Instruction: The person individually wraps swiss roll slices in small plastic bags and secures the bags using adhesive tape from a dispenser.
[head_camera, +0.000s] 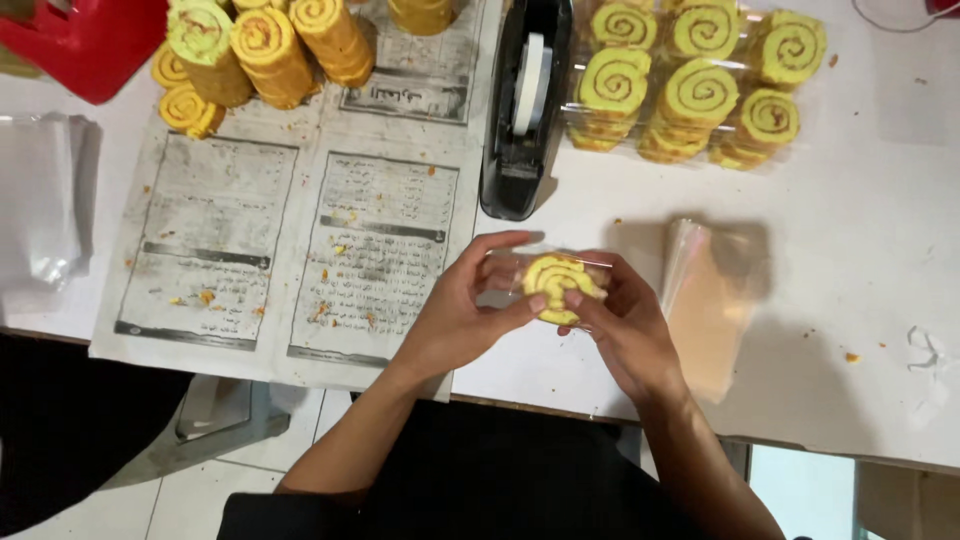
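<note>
The swirl cake slice (556, 286) in its clear wrapper sits face-up above the table edge, pinched between both hands: left hand (455, 320) clasping it from nine o'clock, right hand (622, 322) from four o'clock, equally near, thumbs meeting on top.

White surface (880, 230), crumbs scattered. Landmark: black tape dispenser (525, 110), standing near the far middle. Left of dispenser: newspaper sheet (300, 230) spread flat, reaching the near edge; on its far end a pile of whole yellow-green roll cakes (265, 50). Right of dispenser, just beside it: clear packs of sliced spiral cakes (695, 90), stacked. Nearer than the dispenser and to its right: stack of empty clear plastic bags (715, 300). Far left of dispenser, past the newspaper: more clear plastic sheets (35, 210); red object (85, 40) at far corner.
</note>
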